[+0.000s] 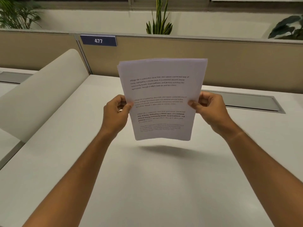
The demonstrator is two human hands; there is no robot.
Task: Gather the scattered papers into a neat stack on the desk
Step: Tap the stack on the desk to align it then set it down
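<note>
Head view: white table fills most of the frame, with a grey cable hatch set into it at right and another hatch at far left. Beige partition wall runs along the back edge; a curved white divider stands on the left side. Blue sign reading 477 sits on the partition top. Plants behind it: spiky one at centre, leafy ones at left and right.

Papers are gathered into one bundle, held upright in the air above the table, printed side toward the camera, bottom edge clear of the surface with a shadow below. Top edges are slightly uneven, a few sheets stick out at the upper left corner.

Left hand pinches the bundle's left edge, thumb on the front, fingers curled behind. Right hand pinches the right edge the same way, thumb on the printed face, other fingers curled behind the sheets. Both forearms reach in from the bottom corners.
</note>
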